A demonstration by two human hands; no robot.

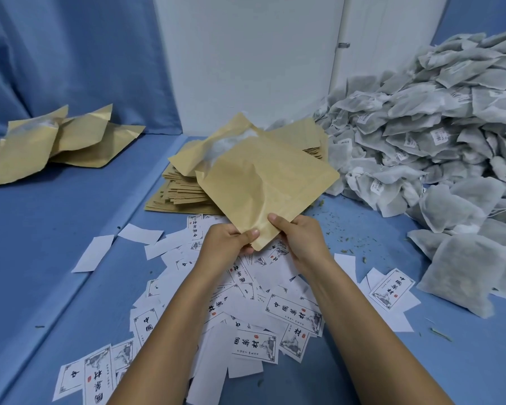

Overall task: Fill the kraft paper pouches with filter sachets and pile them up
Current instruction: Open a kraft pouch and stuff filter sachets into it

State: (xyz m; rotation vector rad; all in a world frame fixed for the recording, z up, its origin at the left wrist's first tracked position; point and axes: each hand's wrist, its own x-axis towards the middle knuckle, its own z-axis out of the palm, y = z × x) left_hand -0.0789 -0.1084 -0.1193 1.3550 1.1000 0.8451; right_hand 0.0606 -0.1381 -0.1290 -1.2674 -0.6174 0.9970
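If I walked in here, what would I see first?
Probably the big heap of grey filter sachets piled up on the right. Next, the crinkly kraft pouch in the middle, pinched at its near corner by the left hand and right hand, above a scatter of white printed labels.

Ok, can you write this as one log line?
left hand + right hand: pinch kraft pouch near corner | white sachets show at mouth | filled pile: far left

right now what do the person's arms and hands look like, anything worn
The left forearm and right forearm are bare to the frame's edge, no sleeves in view. The left hand and right hand wear no gloves; no ring, watch or bracelet shows. The visible thumbnails are short and unpainted.
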